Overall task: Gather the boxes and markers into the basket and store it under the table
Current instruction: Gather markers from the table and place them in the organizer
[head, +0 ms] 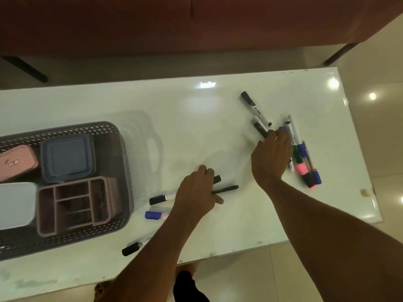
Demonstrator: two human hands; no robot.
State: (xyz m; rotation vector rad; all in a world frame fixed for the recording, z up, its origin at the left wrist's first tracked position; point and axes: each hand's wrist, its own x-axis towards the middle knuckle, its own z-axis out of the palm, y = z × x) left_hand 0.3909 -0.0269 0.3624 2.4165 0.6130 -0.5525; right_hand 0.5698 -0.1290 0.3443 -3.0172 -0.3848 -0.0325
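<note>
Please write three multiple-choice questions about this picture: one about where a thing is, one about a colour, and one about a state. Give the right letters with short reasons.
1. Where does the grey perforated plastic basket stand?
A. on the floor
B. on the white glossy table, at its left side
C. on the red sofa

2. What colour is the square lidded box inside the basket?
A. blue-grey
B. yellow
C. green

3. What is the state of the brown divided organiser box?
A. full of markers
B. upside down
C. its compartments look empty

Answers:
1 B, the basket rests on the tabletop left of both hands.
2 A, its lid is blue-grey, next to the pink case.
3 C, no markers show inside; they lie on the table near the left hand and the right hand.
</note>
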